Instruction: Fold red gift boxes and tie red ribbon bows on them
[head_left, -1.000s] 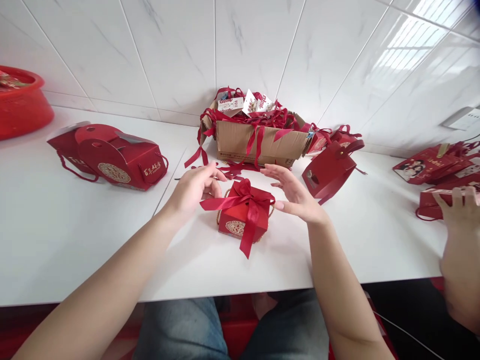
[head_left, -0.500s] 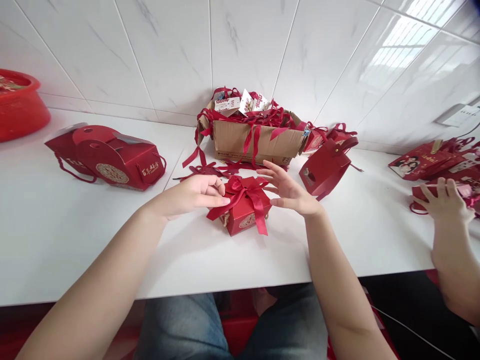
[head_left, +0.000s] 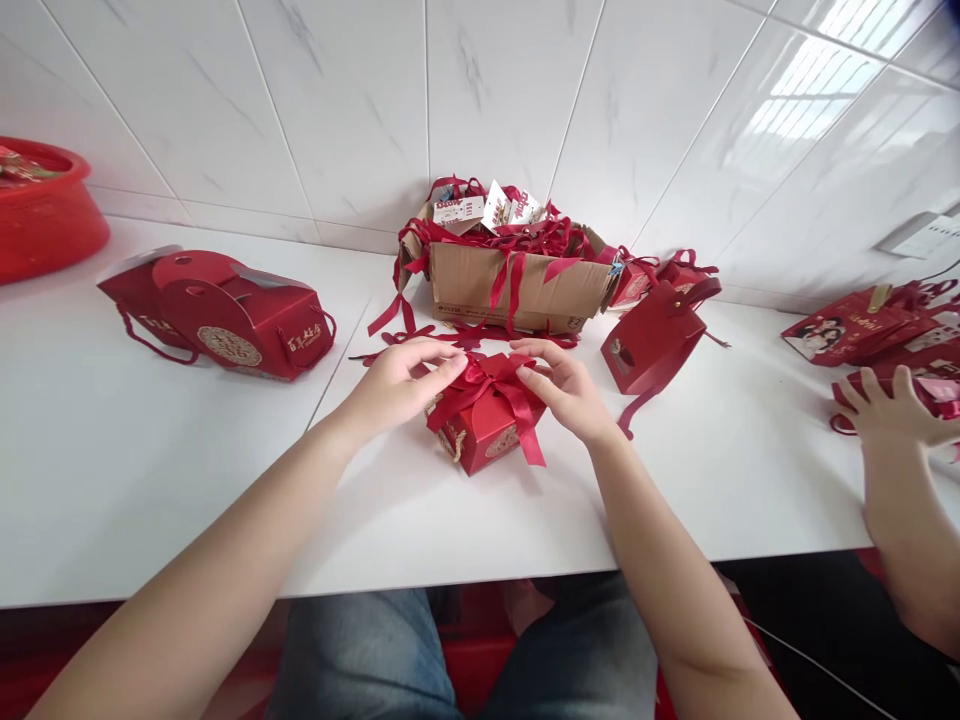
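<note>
A small red gift box (head_left: 480, 425) with a gold round emblem and a twisted cord at its side sits in front of me. A red ribbon bow (head_left: 491, 385) lies across its top, one tail hanging down the front. My left hand (head_left: 411, 385) pinches the left loop of the bow between thumb and fingers. On the other side, my right hand (head_left: 564, 388) has the right loop between its thumb and fingertips. Both hands partly cover the loops.
Behind the box stands a cardboard box (head_left: 510, 290) full of red ribbons and tags. Larger red boxes (head_left: 232, 315) lie left, near a red basin (head_left: 49, 225). A red handled box (head_left: 652, 335) stands right. A co-worker's hand (head_left: 892, 415) rests on a red box at far right.
Both hands have closed in on the bow, from apart with looser fingers to gripping its loops. The gift box has shifted slightly right in view.
</note>
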